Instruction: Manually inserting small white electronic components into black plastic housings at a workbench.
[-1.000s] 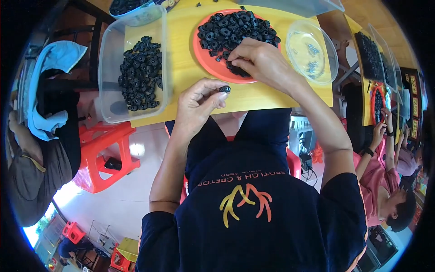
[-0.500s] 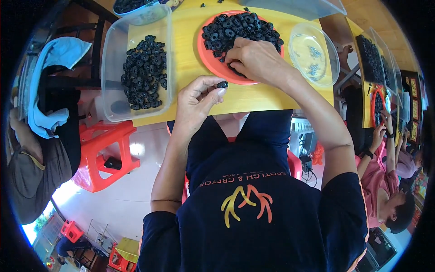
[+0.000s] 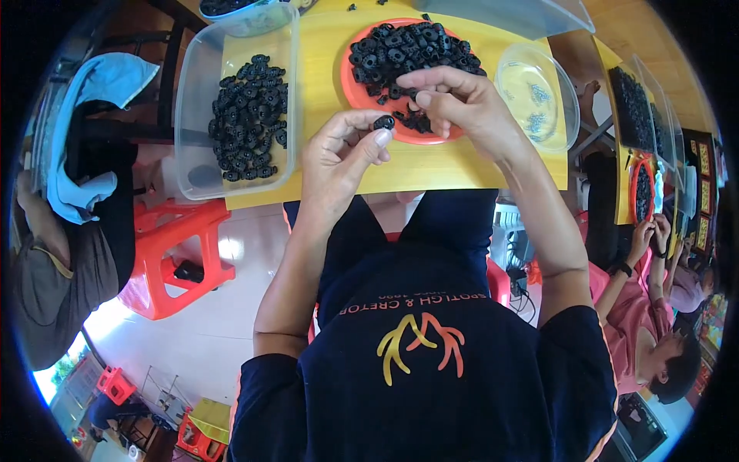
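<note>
Between the thumb and fingers of my left hand (image 3: 342, 154) is a small black cord lock (image 3: 383, 122), held just off the plate's left edge. My right hand (image 3: 454, 108) is over the near part of the red round plate (image 3: 350, 91), thumb and forefinger close together. Whatever they pinch blends with the dark pieces behind. A heap of black cord lock parts (image 3: 412, 50) fills the plate's far side, and smaller black pieces (image 3: 416, 120) lie near its front rim. To the left, a clear rectangular bin (image 3: 185, 138) contains many similar cord locks (image 3: 250, 115).
Right of the plate stands a clear round tub (image 3: 504, 58) with small metallic springs (image 3: 539, 94). The yellow tabletop (image 3: 319, 46) carries another clear bin (image 3: 531, 19) at the back. A red stool (image 3: 173, 269) is at left; a co-worker in pink (image 3: 635, 323) sits at right.
My right hand has lifted from the heap and drawn back slightly, uncovering the smaller pieces near the rim. My left hand has risen a little with the cord lock.
</note>
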